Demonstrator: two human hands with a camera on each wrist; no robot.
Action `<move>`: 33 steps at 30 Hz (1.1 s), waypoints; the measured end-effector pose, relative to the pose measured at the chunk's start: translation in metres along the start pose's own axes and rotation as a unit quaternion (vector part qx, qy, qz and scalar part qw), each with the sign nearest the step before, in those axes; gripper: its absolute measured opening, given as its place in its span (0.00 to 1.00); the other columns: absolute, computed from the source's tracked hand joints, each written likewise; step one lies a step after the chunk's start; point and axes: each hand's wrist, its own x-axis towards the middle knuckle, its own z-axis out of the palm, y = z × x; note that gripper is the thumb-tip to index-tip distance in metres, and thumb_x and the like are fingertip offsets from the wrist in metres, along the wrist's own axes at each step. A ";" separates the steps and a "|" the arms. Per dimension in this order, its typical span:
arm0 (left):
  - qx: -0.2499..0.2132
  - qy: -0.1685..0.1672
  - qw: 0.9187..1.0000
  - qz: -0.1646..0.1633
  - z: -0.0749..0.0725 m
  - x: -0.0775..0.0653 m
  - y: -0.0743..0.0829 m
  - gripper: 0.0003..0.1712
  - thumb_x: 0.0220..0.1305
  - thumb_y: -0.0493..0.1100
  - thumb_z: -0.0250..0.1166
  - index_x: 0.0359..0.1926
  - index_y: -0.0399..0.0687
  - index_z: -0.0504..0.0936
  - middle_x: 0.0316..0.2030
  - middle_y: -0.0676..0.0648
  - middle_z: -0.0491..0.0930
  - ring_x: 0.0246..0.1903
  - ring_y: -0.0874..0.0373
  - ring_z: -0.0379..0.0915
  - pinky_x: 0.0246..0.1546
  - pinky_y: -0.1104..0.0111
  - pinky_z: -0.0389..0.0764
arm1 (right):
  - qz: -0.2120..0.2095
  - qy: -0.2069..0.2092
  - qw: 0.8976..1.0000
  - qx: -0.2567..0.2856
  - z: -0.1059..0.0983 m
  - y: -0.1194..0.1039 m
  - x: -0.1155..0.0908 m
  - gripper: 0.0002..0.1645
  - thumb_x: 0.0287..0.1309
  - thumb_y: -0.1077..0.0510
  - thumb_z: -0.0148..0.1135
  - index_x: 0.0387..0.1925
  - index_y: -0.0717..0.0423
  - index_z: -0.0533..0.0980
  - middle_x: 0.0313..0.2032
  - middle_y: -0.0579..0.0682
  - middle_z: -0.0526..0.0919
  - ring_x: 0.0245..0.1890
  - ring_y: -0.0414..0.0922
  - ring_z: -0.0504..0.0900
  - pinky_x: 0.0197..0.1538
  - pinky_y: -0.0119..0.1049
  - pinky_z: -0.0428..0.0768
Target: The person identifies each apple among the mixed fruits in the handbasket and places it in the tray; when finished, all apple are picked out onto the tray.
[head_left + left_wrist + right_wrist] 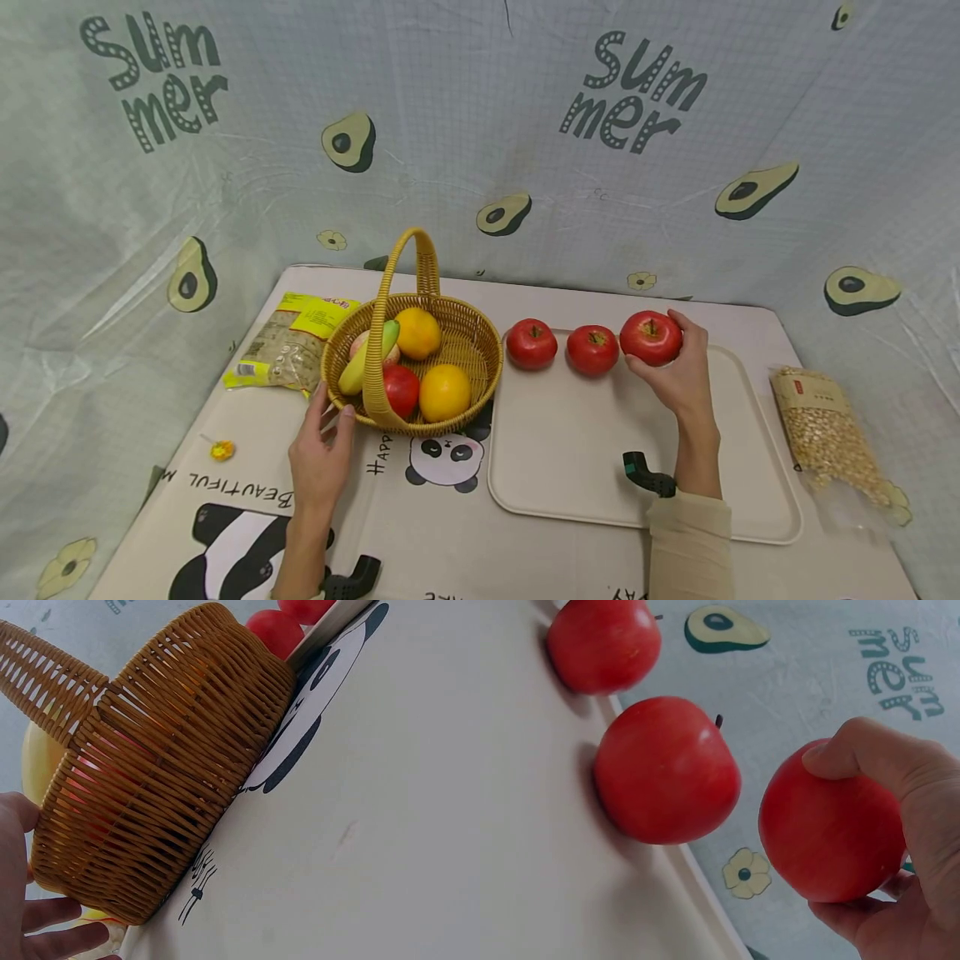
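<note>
My right hand (pixel 678 367) holds a red apple (pixel 832 825) between thumb and fingers, just above the tray's back edge. Two more red apples, a middle one (pixel 592 350) and a left one (pixel 532 344), sit on the beige tray (pixel 570 450) to its left. Beside the tray stands a wicker basket (pixel 480 367) with an arched handle. Inside are a banana (pixel 354 375), an orange (pixel 445 393), another orange-yellow fruit (pixel 417 333), a red fruit (pixel 401 390) and a partly hidden pinkish one. My left hand (pixel 322 454) touches the basket's near left side, its fingers loosely extended.
A yellow-labelled bag (pixel 288 342) lies left of the basket, with a small yellow flower (pixel 222 450) nearer me. Right of the tray is a bag of pale kernels (pixel 828 425). A printed curtain (pixel 450 125) hangs behind the table.
</note>
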 end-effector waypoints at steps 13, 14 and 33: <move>0.003 -0.002 1.000 -0.004 0.000 0.000 0.000 0.33 0.75 0.51 0.56 0.76 0.52 0.61 0.70 0.39 0.70 0.60 0.39 0.77 0.55 0.47 0.81 | 0.063 0.005 0.998 -0.019 0.003 0.021 0.005 0.57 0.50 0.58 0.74 0.76 0.60 0.51 0.72 0.64 0.57 0.70 0.61 0.62 0.68 0.63 0.72; 0.004 -0.002 1.000 -0.005 0.000 0.000 0.000 0.33 0.75 0.51 0.56 0.76 0.52 0.61 0.70 0.39 0.70 0.60 0.39 0.77 0.55 0.47 0.81 | 0.070 0.004 0.997 -0.019 0.004 0.022 0.005 0.57 0.50 0.58 0.74 0.76 0.60 0.51 0.72 0.65 0.57 0.71 0.61 0.62 0.68 0.63 0.72; 0.003 0.000 1.000 -0.004 0.001 0.000 0.000 0.33 0.75 0.51 0.56 0.77 0.53 0.61 0.70 0.40 0.70 0.59 0.40 0.78 0.55 0.48 0.81 | 0.139 -0.010 0.990 -0.031 0.010 0.039 0.008 0.60 0.53 0.51 0.75 0.77 0.58 0.48 0.72 0.64 0.56 0.73 0.61 0.59 0.69 0.62 0.71</move>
